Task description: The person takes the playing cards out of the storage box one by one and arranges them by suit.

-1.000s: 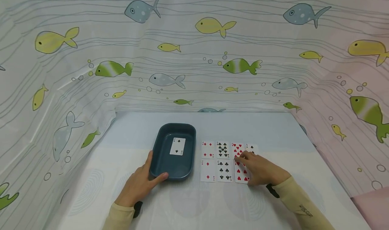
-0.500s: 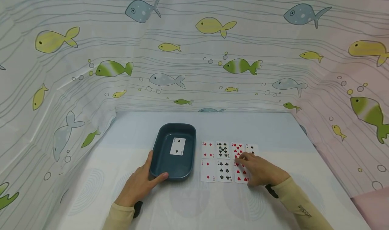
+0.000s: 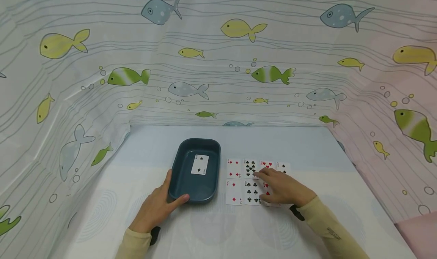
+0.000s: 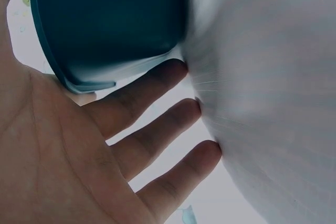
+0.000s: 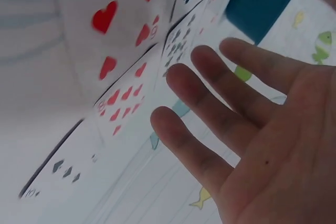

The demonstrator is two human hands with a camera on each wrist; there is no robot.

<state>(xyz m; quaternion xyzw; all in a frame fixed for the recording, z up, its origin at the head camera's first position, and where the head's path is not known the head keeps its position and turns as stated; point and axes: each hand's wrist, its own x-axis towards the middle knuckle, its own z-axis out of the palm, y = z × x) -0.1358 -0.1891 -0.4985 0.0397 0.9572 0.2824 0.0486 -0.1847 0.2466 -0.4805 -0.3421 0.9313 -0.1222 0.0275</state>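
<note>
My left hand (image 3: 155, 207) rests against the near left corner of a dark blue tray (image 3: 191, 188), thumb over the front rim and fingers straight along the outside. A two of spades (image 3: 199, 165) lies face up inside it. To the tray's right, playing cards lie in two rows. My right hand (image 3: 285, 188) hovers over them, fingers extended and holding nothing, fingertips close to the nine of clubs (image 3: 249, 165) and six of clubs (image 3: 252, 194). It partly covers the six of hearts (image 5: 121, 19), another hearts card (image 5: 121, 100) and the three of spades (image 3: 283, 165).
At the left of the card rows lie the four of diamonds (image 3: 233, 168) and two of diamonds (image 3: 233, 192). A fish-patterned curtain (image 3: 218, 73) surrounds the white table (image 3: 218, 228) at the back and sides.
My right hand has shifted left from the hearts cards toward the clubs cards, and its curled fingers have straightened. The left hand and tray have stayed put.
</note>
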